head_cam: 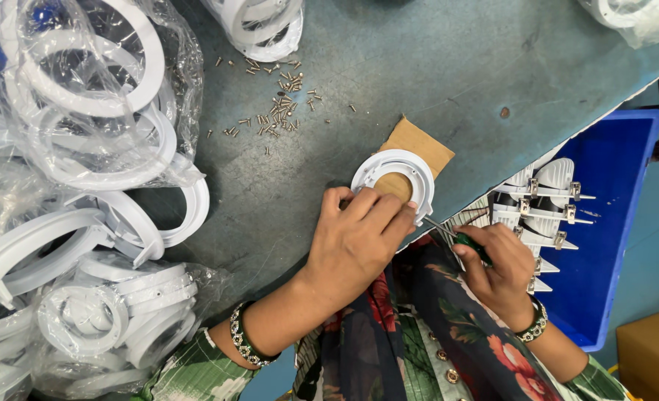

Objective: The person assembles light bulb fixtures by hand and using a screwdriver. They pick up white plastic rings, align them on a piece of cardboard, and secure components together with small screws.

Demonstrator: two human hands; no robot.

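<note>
ring [416,168] on cardboard [422,141], screws [277,111] behind

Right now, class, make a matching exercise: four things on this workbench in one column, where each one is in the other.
1. white ring
2. loose screws
3. green-handled screwdriver
4. blue bin

a. scattered on the table top
b. beside the table, holding white finned parts
c. on a cardboard piece, under the left hand
d. in the right hand

Pairs: 1-c, 2-a, 3-d, 4-b
</note>
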